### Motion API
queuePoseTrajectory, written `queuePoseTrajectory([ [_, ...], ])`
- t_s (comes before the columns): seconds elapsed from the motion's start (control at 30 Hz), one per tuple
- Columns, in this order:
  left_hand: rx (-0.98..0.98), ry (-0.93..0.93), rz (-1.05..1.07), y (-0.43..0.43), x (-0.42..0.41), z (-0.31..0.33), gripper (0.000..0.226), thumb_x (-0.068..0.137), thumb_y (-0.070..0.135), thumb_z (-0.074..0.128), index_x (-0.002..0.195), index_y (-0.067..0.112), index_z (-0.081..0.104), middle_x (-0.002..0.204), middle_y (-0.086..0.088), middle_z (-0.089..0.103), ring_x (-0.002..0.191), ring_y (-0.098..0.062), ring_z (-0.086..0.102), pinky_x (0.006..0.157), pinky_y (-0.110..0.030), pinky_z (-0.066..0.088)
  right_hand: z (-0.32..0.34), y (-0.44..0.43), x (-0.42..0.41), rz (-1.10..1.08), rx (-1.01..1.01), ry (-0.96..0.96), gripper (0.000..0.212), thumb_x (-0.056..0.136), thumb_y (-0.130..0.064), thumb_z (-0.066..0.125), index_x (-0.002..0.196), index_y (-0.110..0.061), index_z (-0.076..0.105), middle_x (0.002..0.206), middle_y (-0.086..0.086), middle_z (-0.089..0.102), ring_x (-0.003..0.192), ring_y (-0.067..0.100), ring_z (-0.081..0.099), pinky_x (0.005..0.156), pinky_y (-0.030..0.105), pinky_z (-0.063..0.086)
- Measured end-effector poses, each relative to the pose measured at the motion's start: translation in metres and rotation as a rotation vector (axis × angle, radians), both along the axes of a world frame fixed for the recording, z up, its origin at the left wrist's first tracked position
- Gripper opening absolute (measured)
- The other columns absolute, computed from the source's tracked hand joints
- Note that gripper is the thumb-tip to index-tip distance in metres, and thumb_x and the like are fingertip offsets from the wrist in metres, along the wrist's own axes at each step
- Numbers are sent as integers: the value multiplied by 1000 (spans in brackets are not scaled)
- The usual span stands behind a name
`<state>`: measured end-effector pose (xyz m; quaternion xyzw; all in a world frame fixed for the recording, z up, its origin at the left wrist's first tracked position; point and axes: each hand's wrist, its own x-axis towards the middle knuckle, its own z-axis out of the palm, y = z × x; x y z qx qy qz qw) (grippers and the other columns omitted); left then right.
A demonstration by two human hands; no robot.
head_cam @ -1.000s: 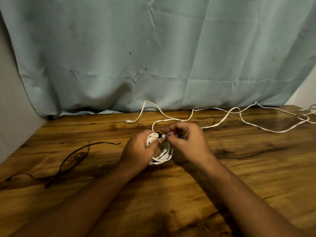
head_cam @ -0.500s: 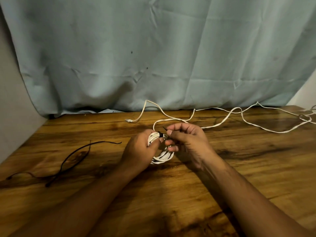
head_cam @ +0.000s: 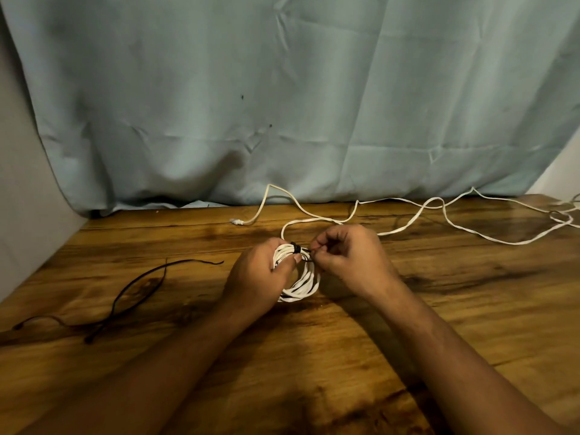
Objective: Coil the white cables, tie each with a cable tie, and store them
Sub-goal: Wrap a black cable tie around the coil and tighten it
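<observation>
The right hand (head_cam: 348, 255) is curled, fingertips pinching the free tail of the black cable tie (head_cam: 295, 247). The tie is looped around the top of the white cable coil (head_cam: 306, 282). The left hand (head_cam: 257, 274) grips the coil's left side, thumb across the strands. The coil stands at the centre of the wooden table (head_cam: 470, 293). Uncoiled white cable (head_cam: 439, 204) trails far right. Spare black ties (head_cam: 138, 284) lie left. A blue cloth (head_cam: 282, 105) hangs behind.
</observation>
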<state>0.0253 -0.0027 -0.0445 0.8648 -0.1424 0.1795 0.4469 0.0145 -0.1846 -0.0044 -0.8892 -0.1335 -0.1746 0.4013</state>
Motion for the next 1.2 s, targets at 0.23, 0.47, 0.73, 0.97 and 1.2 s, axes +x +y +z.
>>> queuePoseTrajectory([
  [0.23, 25, -28, 0, 0, 2, -2, 15, 97, 37, 65, 106, 26, 70, 88, 11, 72, 81, -4, 67, 70, -31, 55, 0, 1, 1, 31, -173, -124, 11, 88, -12, 74, 94, -20, 79, 82, -11, 72, 74, 3, 65, 67, 24, 54],
  [0.47, 10, -43, -9, 2, 3, -4, 13, 97, 38, 65, 104, 28, 69, 86, 10, 73, 80, -5, 68, 73, -43, 58, -5, 1, 4, 73, 40, -35, 23, 87, -2, 75, 86, -25, 77, 79, -8, 74, 70, 2, 65, 67, 18, 53],
  [0.73, 29, -75, -7, 2, 3, -5, 13, 96, 39, 63, 102, 29, 68, 84, 12, 73, 78, -5, 68, 70, -42, 58, -4, 5, 0, 164, 481, 178, 25, 89, 18, 62, 84, -6, 66, 73, 13, 69, 54, 15, 64, 45, 29, 55],
  [0.97, 25, -84, 1, 3, 1, -4, 14, 97, 39, 62, 105, 29, 68, 84, 10, 73, 76, -4, 68, 69, -43, 58, -7, 7, 3, 175, 594, 266, 21, 86, 17, 68, 86, -3, 62, 69, 13, 67, 56, 19, 65, 46, 30, 56],
  [1.2, 61, -100, 10, 1, -1, -2, 14, 98, 38, 61, 107, 28, 67, 84, 9, 72, 75, -5, 68, 67, -42, 58, -5, 9, 0, 128, 479, 189, 19, 89, 14, 68, 86, -5, 64, 73, 11, 68, 64, 23, 67, 54, 34, 59],
])
